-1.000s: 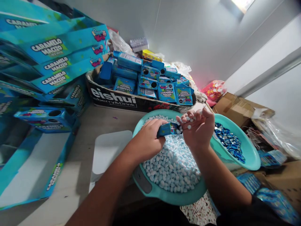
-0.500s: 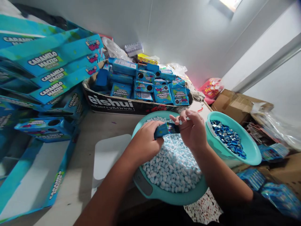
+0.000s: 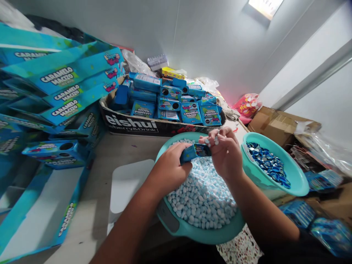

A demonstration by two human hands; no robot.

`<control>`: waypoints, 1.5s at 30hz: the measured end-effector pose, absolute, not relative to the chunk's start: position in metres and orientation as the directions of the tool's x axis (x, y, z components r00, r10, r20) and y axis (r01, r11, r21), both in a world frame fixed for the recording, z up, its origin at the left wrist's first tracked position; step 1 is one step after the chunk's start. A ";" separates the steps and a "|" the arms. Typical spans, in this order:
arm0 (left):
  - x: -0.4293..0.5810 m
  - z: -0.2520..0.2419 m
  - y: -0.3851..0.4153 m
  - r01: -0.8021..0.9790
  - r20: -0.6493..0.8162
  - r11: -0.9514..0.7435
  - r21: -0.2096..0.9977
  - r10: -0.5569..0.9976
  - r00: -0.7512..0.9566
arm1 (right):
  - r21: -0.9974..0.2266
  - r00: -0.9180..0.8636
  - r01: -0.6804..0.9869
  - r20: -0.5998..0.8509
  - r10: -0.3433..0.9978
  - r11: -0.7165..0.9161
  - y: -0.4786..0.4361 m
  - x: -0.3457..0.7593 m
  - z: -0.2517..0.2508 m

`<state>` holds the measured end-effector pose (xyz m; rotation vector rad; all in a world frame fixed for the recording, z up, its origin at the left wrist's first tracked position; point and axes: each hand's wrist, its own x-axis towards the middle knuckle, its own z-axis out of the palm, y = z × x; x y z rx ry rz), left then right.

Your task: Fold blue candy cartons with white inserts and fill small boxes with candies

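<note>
My left hand (image 3: 169, 167) is wrapped around a small blue candy box (image 3: 189, 153), held on its side with the end toward my right hand. My right hand (image 3: 227, 156) is partly curled, with several small white and pale-blue candies (image 3: 215, 140) between its fingers, right at that end of the box. Below both hands stands a turquoise basin (image 3: 203, 240) filled with the same pale candies (image 3: 202, 205). The inside of the blue box is mostly hidden.
Behind the basin, a black cardboard tray (image 3: 132, 125) holds several blue boxes (image 3: 189, 113). A second turquoise basin (image 3: 299, 183) with blue-and-silver metal pieces (image 3: 266, 161) stands right. Printed display boxes (image 3: 63, 88) are stacked left, near a white flat lid (image 3: 129, 183).
More candies now show between my right fingers, which have curled and shifted slightly at the box's end. My left hand still holds the box. The view has shifted a little.
</note>
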<state>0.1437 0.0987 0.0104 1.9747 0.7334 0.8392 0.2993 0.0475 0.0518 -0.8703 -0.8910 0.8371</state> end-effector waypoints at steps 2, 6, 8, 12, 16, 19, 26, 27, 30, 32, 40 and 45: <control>0.144 0.010 0.099 0.175 0.283 -0.474 0.863 0.741 0.609 | -0.873 0.371 -0.258 0.307 0.877 0.414 0.048 0.300 0.051; 0.143 0.009 0.099 0.188 0.268 -0.458 0.869 0.754 0.599 | -0.848 0.381 -0.269 0.342 0.859 0.457 0.049 0.300 0.051; 0.143 0.008 0.099 0.201 0.266 -0.459 0.865 0.760 0.593 | -0.846 0.388 -0.259 0.350 0.853 0.466 0.049 0.299 0.051; 0.143 0.007 0.099 0.223 0.254 -0.456 0.861 0.767 0.589 | -0.845 0.390 -0.263 0.348 0.853 0.465 0.049 0.298 0.049; 0.144 0.008 0.099 0.225 0.250 -0.455 0.862 0.766 0.592 | -0.848 0.402 -0.255 0.345 0.849 0.465 0.049 0.296 0.049; 0.144 0.009 0.098 0.218 0.254 -0.455 0.863 0.765 0.592 | -0.857 0.409 -0.217 0.354 0.841 0.467 0.050 0.295 0.048; 0.143 0.007 0.099 0.203 0.235 -0.435 0.877 0.758 0.608 | -0.902 0.300 -0.108 0.372 0.878 0.419 0.047 0.295 0.046; 0.143 0.006 0.099 0.203 0.234 -0.432 0.879 0.761 0.605 | -0.906 0.278 -0.100 0.372 0.885 0.412 0.047 0.295 0.045; 0.144 0.003 0.099 0.193 0.251 -0.435 0.880 0.770 0.587 | -0.898 0.211 -0.048 0.420 0.883 0.438 0.046 0.294 0.044; 0.144 0.002 0.099 0.197 0.260 -0.441 0.876 0.775 0.577 | -0.887 0.193 0.002 0.453 0.870 0.461 0.046 0.293 0.044; 0.144 0.000 0.100 0.230 0.248 -0.441 0.867 0.784 0.569 | -0.883 0.223 -0.043 0.447 0.866 0.467 0.046 0.291 0.047; 0.144 0.003 0.100 0.228 0.257 -0.452 0.863 0.780 0.570 | -0.887 0.186 -0.013 0.452 0.872 0.462 0.045 0.293 0.045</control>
